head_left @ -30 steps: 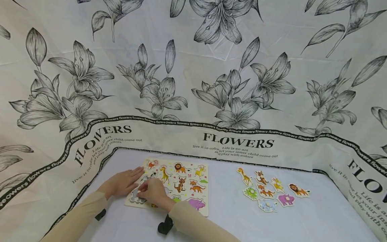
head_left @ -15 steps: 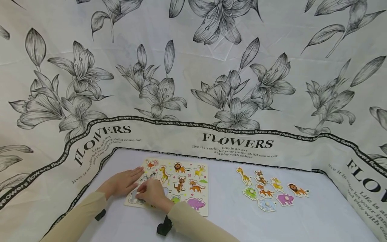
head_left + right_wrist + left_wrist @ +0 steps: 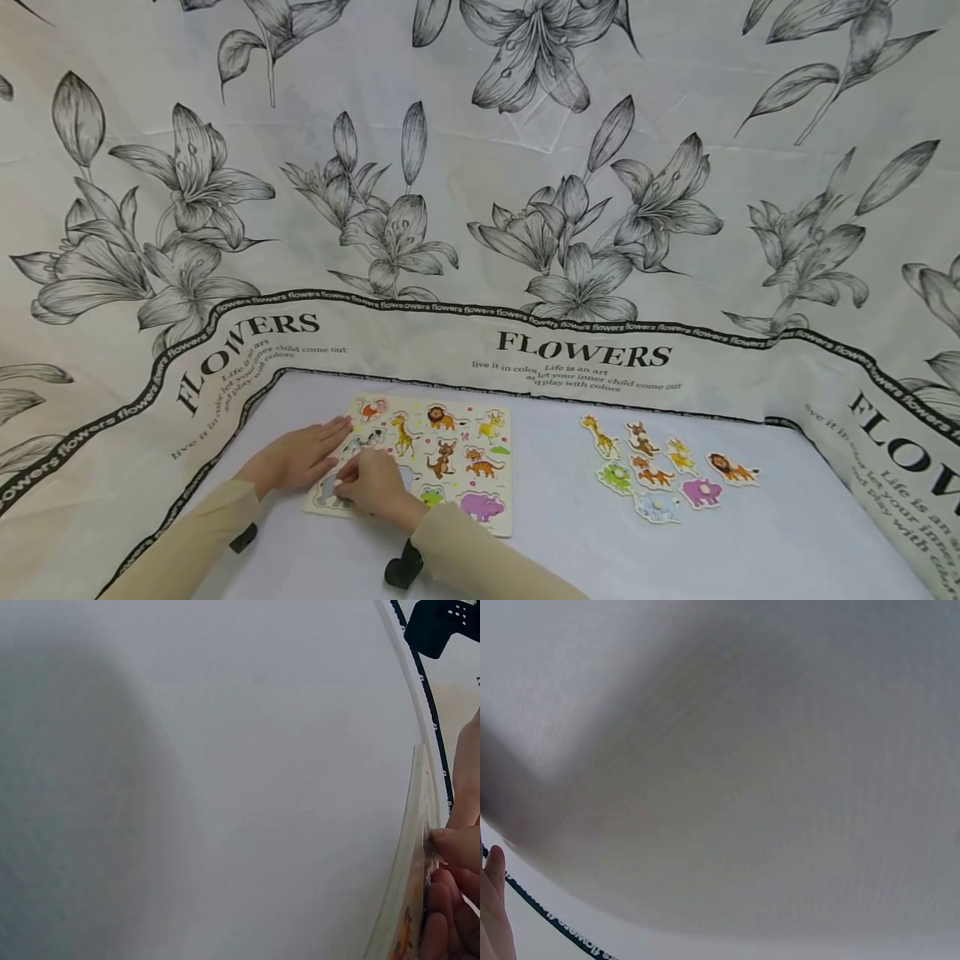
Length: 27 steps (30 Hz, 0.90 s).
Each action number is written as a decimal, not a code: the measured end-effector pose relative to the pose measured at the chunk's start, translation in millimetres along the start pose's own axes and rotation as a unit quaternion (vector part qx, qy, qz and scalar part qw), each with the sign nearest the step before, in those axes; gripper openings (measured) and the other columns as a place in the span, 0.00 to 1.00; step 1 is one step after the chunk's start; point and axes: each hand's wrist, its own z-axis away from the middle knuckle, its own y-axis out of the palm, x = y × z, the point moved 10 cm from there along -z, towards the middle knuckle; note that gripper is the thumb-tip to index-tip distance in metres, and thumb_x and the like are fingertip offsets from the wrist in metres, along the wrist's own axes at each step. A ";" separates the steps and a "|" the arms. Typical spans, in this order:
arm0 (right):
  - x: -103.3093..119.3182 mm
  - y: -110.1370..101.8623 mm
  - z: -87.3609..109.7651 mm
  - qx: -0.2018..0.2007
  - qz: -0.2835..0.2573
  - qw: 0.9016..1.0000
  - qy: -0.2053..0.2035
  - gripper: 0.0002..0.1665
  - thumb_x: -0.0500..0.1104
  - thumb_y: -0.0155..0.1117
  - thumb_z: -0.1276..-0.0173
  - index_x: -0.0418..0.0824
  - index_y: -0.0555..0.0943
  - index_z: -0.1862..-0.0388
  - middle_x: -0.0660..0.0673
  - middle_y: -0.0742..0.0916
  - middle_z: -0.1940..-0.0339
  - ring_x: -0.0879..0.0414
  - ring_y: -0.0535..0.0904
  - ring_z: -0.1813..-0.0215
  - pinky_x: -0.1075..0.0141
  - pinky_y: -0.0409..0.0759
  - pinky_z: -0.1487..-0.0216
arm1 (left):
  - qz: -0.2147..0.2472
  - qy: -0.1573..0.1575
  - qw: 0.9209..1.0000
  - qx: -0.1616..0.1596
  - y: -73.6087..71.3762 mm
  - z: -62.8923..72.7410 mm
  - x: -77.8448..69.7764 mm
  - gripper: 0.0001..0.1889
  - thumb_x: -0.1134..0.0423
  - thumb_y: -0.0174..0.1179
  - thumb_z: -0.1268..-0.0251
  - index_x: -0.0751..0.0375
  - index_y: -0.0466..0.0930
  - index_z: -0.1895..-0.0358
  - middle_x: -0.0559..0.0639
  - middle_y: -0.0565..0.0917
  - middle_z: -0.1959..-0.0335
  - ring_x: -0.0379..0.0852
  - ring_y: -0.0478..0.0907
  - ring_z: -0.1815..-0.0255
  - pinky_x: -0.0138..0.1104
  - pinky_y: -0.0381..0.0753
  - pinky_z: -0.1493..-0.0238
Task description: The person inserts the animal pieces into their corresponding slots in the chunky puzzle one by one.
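Observation:
In the head view my right hand (image 3: 378, 485) is over the lower left of a wooden animal puzzle board (image 3: 507, 458), thumb and fingertips pinching a grey animal puzzle piece (image 3: 327, 493). The hand hides part of that piece and the board pictures behind it. The right wrist view shows the same thumb (image 3: 459, 846) close against the board's face. My left hand (image 3: 300, 454) lies with fingers extended along the board's left edge. Only a finger (image 3: 495, 870) of it appears in the left wrist view, where a blurred pale surface fills most of the frame.
Right of the board lie several loose animal pieces, among them a giraffe (image 3: 600, 437), a lion (image 3: 732, 469), a purple hippo (image 3: 701, 492) and a blue elephant (image 3: 657, 506). A floral cloth (image 3: 420, 342) rises behind the white table surface (image 3: 555, 467).
My right hand has shifted slightly down over the board's lower left, so more of the zebra shows. The left hand stays at the board's edge. The head view has turned slightly.

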 end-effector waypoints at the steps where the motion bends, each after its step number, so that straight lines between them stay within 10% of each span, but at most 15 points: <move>1: 0.1 0.1 0.0 0.000 0.001 1.000 -0.001 0.04 0.40 0.73 0.43 0.41 0.88 0.68 0.55 0.85 0.80 0.73 0.70 0.79 0.81 0.69 0.78 | -0.001 0.001 1.000 -0.001 -0.1 0.1 0.0 0.29 0.54 0.45 0.26 0.71 0.62 0.31 0.64 0.64 0.28 0.60 0.63 0.28 0.51 0.68 0.31; 27: 3.3 -10.7 19.7 0.066 -0.055 0.995 -0.058 0.14 0.39 0.70 0.40 0.38 0.85 0.54 0.48 0.89 0.63 0.74 0.74 0.70 0.81 0.75 0.67 | -0.013 0.001 1.000 -0.021 3.0 1.5 -0.8 0.28 0.54 0.45 0.26 0.70 0.62 0.30 0.64 0.64 0.28 0.61 0.64 0.29 0.50 0.68 0.31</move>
